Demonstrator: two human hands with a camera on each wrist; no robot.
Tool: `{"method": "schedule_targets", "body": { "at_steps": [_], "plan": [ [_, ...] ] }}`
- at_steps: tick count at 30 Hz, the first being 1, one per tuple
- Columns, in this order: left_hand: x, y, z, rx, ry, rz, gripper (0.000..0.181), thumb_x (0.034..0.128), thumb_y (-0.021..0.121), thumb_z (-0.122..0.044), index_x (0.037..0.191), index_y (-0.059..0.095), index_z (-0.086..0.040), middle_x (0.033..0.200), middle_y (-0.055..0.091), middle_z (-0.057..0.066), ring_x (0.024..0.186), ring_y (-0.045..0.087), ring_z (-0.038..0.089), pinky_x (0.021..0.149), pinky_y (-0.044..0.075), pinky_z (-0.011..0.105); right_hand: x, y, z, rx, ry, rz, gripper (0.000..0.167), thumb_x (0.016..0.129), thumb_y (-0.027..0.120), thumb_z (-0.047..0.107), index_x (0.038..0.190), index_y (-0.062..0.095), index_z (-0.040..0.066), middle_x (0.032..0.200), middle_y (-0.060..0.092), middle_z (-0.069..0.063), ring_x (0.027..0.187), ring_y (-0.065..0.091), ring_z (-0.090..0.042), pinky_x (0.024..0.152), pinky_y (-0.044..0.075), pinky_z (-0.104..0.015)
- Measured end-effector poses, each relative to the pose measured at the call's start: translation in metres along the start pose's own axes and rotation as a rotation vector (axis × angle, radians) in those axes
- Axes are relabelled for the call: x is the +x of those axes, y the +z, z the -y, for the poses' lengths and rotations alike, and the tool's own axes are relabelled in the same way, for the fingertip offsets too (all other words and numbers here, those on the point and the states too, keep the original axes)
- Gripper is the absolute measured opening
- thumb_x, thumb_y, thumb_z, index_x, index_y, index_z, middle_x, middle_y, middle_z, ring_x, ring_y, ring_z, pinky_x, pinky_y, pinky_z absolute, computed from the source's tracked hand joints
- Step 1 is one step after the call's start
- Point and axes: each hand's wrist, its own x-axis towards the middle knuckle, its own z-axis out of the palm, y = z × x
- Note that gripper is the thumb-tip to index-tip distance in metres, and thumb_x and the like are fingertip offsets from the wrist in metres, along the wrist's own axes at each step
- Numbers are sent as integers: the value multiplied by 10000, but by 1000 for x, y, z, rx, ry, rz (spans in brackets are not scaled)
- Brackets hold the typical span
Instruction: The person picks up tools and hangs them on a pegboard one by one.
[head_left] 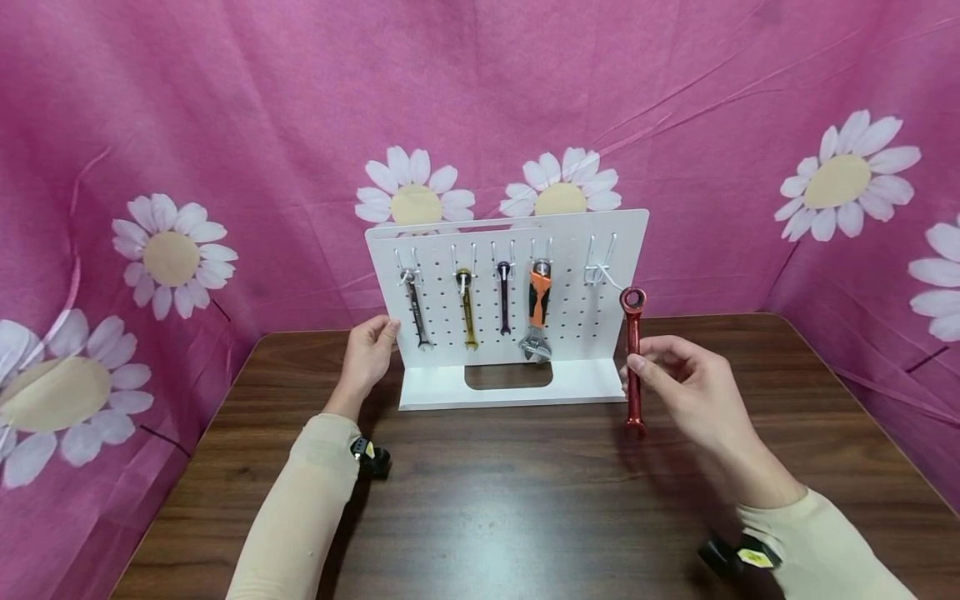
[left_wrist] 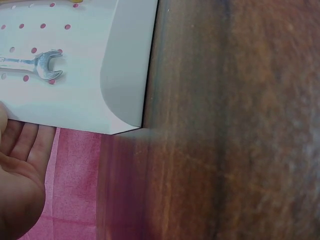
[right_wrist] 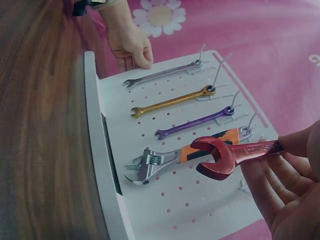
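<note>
My right hand (head_left: 697,392) pinches a red combination wrench (head_left: 633,358) between thumb and fingers, ring end up, in front of the board's right side. The ring appears by the tip of a bare wire hook (head_left: 600,272); whether they touch I cannot tell. My left hand (head_left: 367,358) grips the left edge of a white pegboard (head_left: 577,337), thumb in front and fingers behind. On the board's other hooks hang a silver wrench (right_wrist: 162,74), a yellow wrench (right_wrist: 170,102), a purple wrench (right_wrist: 195,123) and an adjustable wrench (head_left: 538,308) with an orange and black handle.
The pegboard stands on a flat white foot (head_left: 435,392) with a cutout, on a dark wooden table (head_left: 480,500). Behind it hangs a pink cloth (head_left: 480,100) with white daisies. Black devices (head_left: 371,458) are worn at both wrists.
</note>
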Motion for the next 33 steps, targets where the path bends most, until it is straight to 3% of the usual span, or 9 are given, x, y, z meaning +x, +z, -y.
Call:
{"method": "schedule_targets", "body": {
  "at_steps": [7,15,19,22,26,33],
  "plan": [
    [-1,0,-1,-21,-19,11,303,1131,576,-150,1154,738,105,1091,782,285,801,661,-34,819,605,182,10,7,-1,33,15,17,165,1019,744,67,1147,743,-37,832,722,244,705,669,4,624,499,-155],
    [-1,1,-3,-12,-36,13,301,1130,580,-156,1144,738,99,1087,783,277,810,664,-11,966,634,456,23,13,-11,13,80,21,234,1038,729,106,1197,726,-66,840,714,260,748,688,42,674,569,-155],
    [-1,0,-5,1,-27,9,292,1127,587,-156,1130,744,89,1067,788,255,805,643,5,890,636,326,30,17,-17,22,88,18,251,1039,726,101,1214,716,-79,894,797,88,752,684,48,675,570,-152],
    [-2,-1,-6,31,-13,-4,281,1122,598,-161,1109,753,72,1000,785,205,796,601,63,753,540,203,37,21,-20,28,93,14,265,1039,727,99,1229,710,-85,956,816,-72,753,681,39,676,573,-153],
    [-2,-1,-6,42,-2,-8,277,1122,600,-165,1096,759,61,963,782,167,832,611,159,716,486,185,45,27,-23,39,117,10,268,1049,718,112,1229,707,-86,1006,805,-150,772,675,46,695,585,-163],
    [-1,-1,-4,45,5,-9,273,1118,607,-171,1076,763,49,840,726,107,717,500,107,634,412,222,59,41,-37,202,162,12,328,1083,667,122,1277,659,-143,855,701,231,807,704,52,784,632,-194]
  ]
}}
